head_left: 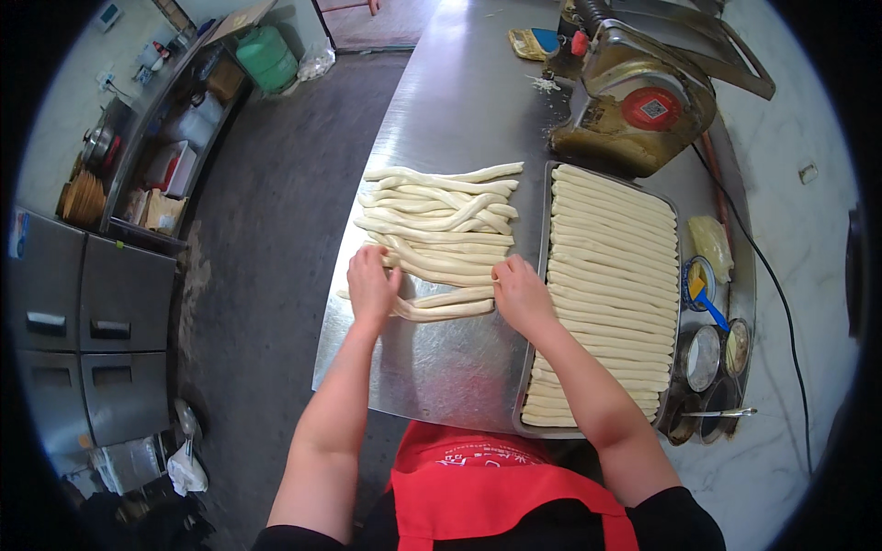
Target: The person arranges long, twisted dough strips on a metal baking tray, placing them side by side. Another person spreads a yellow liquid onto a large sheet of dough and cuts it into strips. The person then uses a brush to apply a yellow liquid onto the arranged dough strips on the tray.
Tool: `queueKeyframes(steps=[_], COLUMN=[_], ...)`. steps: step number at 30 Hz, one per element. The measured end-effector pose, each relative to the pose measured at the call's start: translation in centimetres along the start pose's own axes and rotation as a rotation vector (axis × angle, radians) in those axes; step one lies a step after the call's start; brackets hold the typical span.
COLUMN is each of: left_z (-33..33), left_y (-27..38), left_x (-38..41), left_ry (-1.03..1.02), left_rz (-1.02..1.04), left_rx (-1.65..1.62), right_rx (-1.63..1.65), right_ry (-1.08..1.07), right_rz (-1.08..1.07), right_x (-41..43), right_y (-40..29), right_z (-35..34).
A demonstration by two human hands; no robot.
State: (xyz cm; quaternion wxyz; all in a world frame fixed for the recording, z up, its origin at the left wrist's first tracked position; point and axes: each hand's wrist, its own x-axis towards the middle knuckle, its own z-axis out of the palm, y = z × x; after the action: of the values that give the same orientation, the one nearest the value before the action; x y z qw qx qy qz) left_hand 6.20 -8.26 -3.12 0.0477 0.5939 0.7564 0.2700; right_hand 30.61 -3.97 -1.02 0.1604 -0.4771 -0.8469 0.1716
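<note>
Several long pale dough strips (434, 220) lie loosely on the steel worktable (455, 372), some crossing one another. At the near side of this pile, my left hand (372, 286) pinches the left end of a dough strip (448, 275). The fingers of my right hand (520, 296) are closed at that strip's right end. Two more strips (444, 315) rest just nearer to me, partly hidden behind my left hand. Right of the pile stands a metal tray (546, 213) filled with dough strips in close parallel rows; my right forearm passes over its near left part.
A dough machine (634, 103) stands at the table's far right. Beside the tray are a blue-handled brush (710, 306), a plastic bag (711, 248) and several round tins (701, 358). A black cable (765, 268) runs along the right. Shelving (165, 131) and a steel refrigerator (89, 330) stand left.
</note>
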Motion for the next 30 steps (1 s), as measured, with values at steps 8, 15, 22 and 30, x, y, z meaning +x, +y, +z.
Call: queueKeyframes(steps=[8,15,22,30], left_z=[-2.0,-4.9,-8.7,-4.8], left_y=[-1.2,1.5,6.1,13.6], left_x=[1.7,2.3,1.6,-5.2], left_ry=[-0.482,-0.651,-0.563,-0.617], left_rz=[-0.184,-0.134,-0.003,0.484], left_rx=[-0.019,-0.088,-0.246,-0.048], right_rx=[0.091,0.532,0.854,0.272], right_ry=[-0.258,-0.466,-0.278,-0.370], right_rz=[0.341,0.378,0.358,0.406], right_x=[0.6,1.6,-1.5,-13.5], right_y=[-0.6,-0.2,2.5,6.6], right_z=[1.6,-0.7,-7.0,-16.7])
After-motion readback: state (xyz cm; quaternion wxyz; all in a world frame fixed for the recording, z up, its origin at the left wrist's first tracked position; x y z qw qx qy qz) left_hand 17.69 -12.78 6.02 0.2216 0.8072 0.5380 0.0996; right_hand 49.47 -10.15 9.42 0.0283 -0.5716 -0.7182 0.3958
